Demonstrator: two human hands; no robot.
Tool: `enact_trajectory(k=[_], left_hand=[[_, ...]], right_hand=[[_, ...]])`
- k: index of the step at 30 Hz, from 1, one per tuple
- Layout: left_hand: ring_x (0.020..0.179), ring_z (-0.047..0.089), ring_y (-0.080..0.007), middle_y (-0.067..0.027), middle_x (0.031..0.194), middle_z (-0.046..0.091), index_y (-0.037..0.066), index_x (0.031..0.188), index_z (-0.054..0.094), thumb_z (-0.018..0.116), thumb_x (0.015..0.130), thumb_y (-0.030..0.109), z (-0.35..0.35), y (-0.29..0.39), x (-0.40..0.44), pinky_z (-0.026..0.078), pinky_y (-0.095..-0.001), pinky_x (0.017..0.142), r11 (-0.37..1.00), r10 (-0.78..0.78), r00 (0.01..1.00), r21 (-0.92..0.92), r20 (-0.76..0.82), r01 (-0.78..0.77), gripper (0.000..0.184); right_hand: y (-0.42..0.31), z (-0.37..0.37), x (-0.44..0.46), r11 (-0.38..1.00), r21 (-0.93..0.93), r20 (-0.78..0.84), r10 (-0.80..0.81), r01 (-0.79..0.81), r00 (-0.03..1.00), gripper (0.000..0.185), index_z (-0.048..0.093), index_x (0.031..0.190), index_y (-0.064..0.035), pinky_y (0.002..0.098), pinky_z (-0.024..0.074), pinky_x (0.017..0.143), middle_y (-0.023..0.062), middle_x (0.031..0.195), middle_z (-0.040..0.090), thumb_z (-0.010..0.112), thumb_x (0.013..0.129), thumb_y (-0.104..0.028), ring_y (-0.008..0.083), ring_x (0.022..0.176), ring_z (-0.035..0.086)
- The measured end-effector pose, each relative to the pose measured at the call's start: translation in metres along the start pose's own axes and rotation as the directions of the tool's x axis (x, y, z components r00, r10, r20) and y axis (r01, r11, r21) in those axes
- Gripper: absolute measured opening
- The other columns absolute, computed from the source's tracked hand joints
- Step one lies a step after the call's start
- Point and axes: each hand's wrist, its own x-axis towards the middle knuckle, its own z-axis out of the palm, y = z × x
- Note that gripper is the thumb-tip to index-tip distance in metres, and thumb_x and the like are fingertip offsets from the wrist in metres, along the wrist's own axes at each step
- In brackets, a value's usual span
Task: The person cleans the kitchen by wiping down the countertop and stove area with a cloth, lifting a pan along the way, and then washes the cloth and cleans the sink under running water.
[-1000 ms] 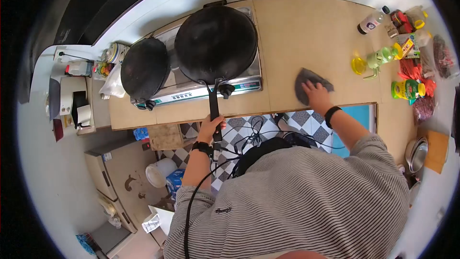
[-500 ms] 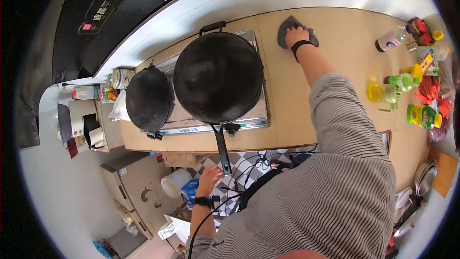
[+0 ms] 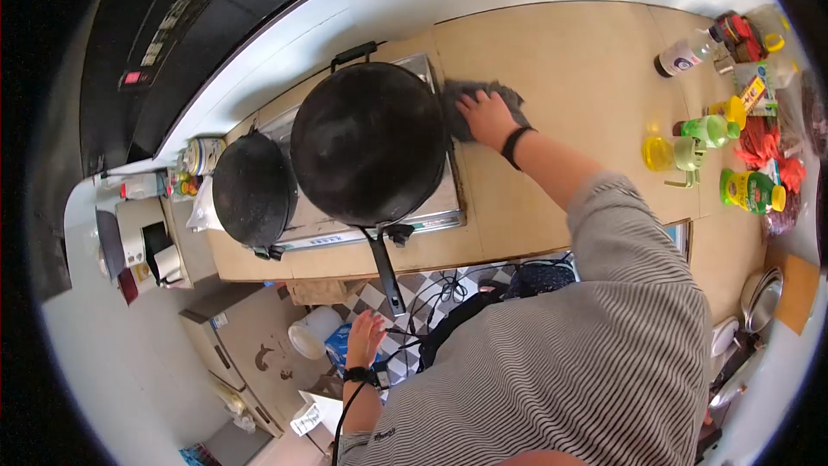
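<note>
My right hand (image 3: pixel 489 118) presses a dark grey cloth (image 3: pixel 461 131) onto the tan countertop (image 3: pixel 561 60), right beside the stove. Its fingers lie over the cloth and hide part of it. A large black wok (image 3: pixel 371 142) rests on the gas stove (image 3: pixel 442 198), its long handle (image 3: pixel 385 272) reaching out past the counter's front edge. Below the end of that handle, over the floor, hangs my left hand (image 3: pixel 365 336). It holds nothing, and its fingers are apart.
A smaller black pan (image 3: pixel 252 190) occupies the other burner. Bottles stand at the counter's right, among them a yellow oil jug (image 3: pixel 660 154) and a green-capped bottle (image 3: pixel 709 129). Metal bowls (image 3: pixel 762 300) sit further down. The range hood (image 3: pixel 172 26) overhangs the stove.
My right hand has slid the cloth across the counter from the back towards the stove's right side. My left hand has shifted slightly down and left. The whole view has turned a little.
</note>
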Motion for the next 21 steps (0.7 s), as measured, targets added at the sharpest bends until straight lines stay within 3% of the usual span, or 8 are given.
enact_trajectory(k=[2, 8, 10, 13, 18, 19, 20, 21], left_hand=[[0.098, 0.052, -0.0202, -0.0061, 0.104, 0.056, 0.01, 0.116, 0.046, 0.06, 0.085, 0.03, -0.012, -0.013, -0.005, 0.043, -0.0393, 0.085, 0.997, -0.003, 0.999, -0.074, -0.046, -0.001, 0.039], [0.095, 0.053, -0.0225, -0.0068, 0.098, 0.056, 0.014, 0.112, 0.048, 0.06, 0.083, 0.038, -0.073, -0.071, -0.026, 0.042, -0.0441, 0.085, 0.984, -0.095, 0.982, -0.166, -0.165, 0.067, 0.04], [0.095, 0.053, -0.0229, -0.0074, 0.098, 0.056, 0.014, 0.113, 0.048, 0.059, 0.083, 0.041, -0.08, -0.087, -0.034, 0.042, -0.0442, 0.085, 0.974, -0.141, 0.963, -0.207, -0.229, 0.093, 0.042], [0.098, 0.051, -0.0243, -0.0106, 0.109, 0.052, 0.013, 0.119, 0.043, 0.055, 0.084, 0.044, -0.063, -0.091, -0.069, 0.043, -0.0433, 0.083, 0.954, -0.267, 0.919, -0.212, -0.289, 0.211, 0.049], [0.093, 0.055, -0.0245, -0.009, 0.101, 0.058, 0.014, 0.11, 0.05, 0.056, 0.083, 0.041, -0.137, -0.175, -0.032, 0.045, -0.0432, 0.078, 0.874, -0.392, 0.913, -0.357, -0.114, 0.331, 0.038], [0.083, 0.058, -0.0239, -0.0064, 0.087, 0.061, 0.014, 0.1, 0.056, 0.054, 0.084, 0.041, -0.141, -0.175, -0.032, 0.046, -0.0377, 0.073, 0.921, -0.33, 0.943, -0.208, 0.037, 0.33, 0.031], [0.075, 0.058, -0.0234, -0.0054, 0.077, 0.061, 0.013, 0.095, 0.058, 0.052, 0.085, 0.038, -0.138, -0.149, -0.017, 0.047, -0.0321, 0.064, 0.526, -0.531, 0.639, -0.375, 0.556, 0.763, 0.028], [0.071, 0.057, -0.0231, -0.0082, 0.082, 0.061, 0.012, 0.098, 0.057, 0.051, 0.085, 0.036, -0.175, -0.183, 0.006, 0.047, -0.0316, 0.056, 0.825, -0.378, 0.795, -0.216, 0.474, 0.522, 0.028]], right_hand=[[0.016, 0.015, 0.034, 0.988, -0.059, -0.098, 0.135, -0.141, 0.986, 0.034, 0.054, 0.116, -0.0134, 0.0374, 0.0372, 0.078, 0.0002, 0.112, 0.054, 0.042, 0.085, -0.022, 0.019, 0.101, 0.047], [0.14, -0.017, 0.037, 0.798, -0.183, 0.081, 0.594, -0.574, 0.8, 0.036, 0.049, 0.119, -0.0236, 0.0508, 0.038, 0.084, 0.0, 0.12, 0.05, 0.043, 0.084, -0.02, 0.0261, 0.113, 0.043], [0.192, -0.003, -0.003, 0.622, -0.209, 0.153, 0.783, -0.754, 0.603, 0.041, 0.039, 0.129, -0.0277, 0.0677, 0.031, 0.085, 0.0005, 0.136, 0.035, 0.04, 0.088, -0.03, 0.0349, 0.126, 0.029], [0.268, 0.039, -0.071, 0.291, -0.087, 0.287, 0.923, -0.953, 0.256, 0.051, 0.024, 0.137, -0.0337, 0.0652, 0.0314, 0.089, -0.0046, 0.144, 0.022, 0.037, 0.088, -0.035, 0.036, 0.129, 0.021], [0.23, 0.011, -0.096, 0.429, -0.045, 0.341, 0.855, -0.902, 0.39, 0.051, 0.023, 0.138, -0.0346, 0.0579, 0.034, 0.092, -0.0045, 0.145, 0.02, 0.034, 0.089, -0.024, 0.0334, 0.129, 0.024], [0.207, 0.011, -0.093, 0.52, -0.016, 0.336, 0.807, -0.854, 0.485, 0.052, 0.023, 0.138, -0.0345, 0.0571, 0.0347, 0.091, -0.0043, 0.145, 0.021, 0.035, 0.089, -0.022, 0.0333, 0.129, 0.025], [0.18, 0.011, -0.087, 0.633, -0.094, 0.295, 0.755, -0.768, 0.586, 0.054, 0.023, 0.138, -0.0347, 0.0558, 0.0371, 0.088, -0.0035, 0.144, 0.025, 0.036, 0.088, -0.019, 0.0343, 0.127, 0.029], [0.153, 0.013, -0.086, 0.728, -0.108, 0.271, 0.677, -0.677, 0.684, 0.053, 0.023, 0.138, -0.0336, 0.0557, 0.0379, 0.087, -0.003, 0.143, 0.026, 0.035, 0.089, -0.019, 0.0348, 0.126, 0.03]])
